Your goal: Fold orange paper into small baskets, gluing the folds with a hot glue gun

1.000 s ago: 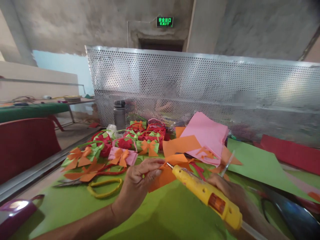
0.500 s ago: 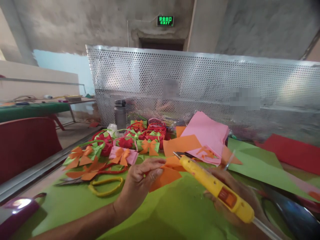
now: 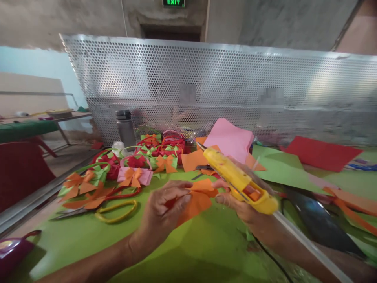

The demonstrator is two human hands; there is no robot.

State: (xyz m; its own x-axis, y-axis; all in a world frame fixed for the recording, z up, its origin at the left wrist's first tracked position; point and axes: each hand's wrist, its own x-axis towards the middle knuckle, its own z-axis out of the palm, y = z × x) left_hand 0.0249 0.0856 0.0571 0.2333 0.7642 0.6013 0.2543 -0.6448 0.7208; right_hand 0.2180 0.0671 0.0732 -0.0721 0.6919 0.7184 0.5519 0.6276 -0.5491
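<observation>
Pinched between the thumb and fingers of my left hand (image 3: 167, 206) is a folded orange paper piece (image 3: 196, 204), held low over the green tabletop. My right hand (image 3: 246, 208) is closed round a yellow hot glue gun (image 3: 235, 173), its metal nozzle pointing up and to the left and a glue stick (image 3: 306, 239) sticking out of its back. The thumb and a fingertip of that hand reach the right edge of the orange paper. Whether they grip it I cannot tell. Scissors with yellow and red handles (image 3: 118, 212) lie left of my left hand.
Small paper bags with bows (image 3: 134, 177) crowd the left back, beside a grey bottle (image 3: 125, 127). Pink sheets (image 3: 228, 137), green paper (image 3: 279, 167) and red paper (image 3: 321, 153) lie at the right back. A perforated metal panel (image 3: 229, 78) stands behind. A black cable (image 3: 271, 255) crosses the front right.
My right hand has come left to the orange paper, with the glue gun now raised above it. My left hand keeps its hold. The view has shifted right and down.
</observation>
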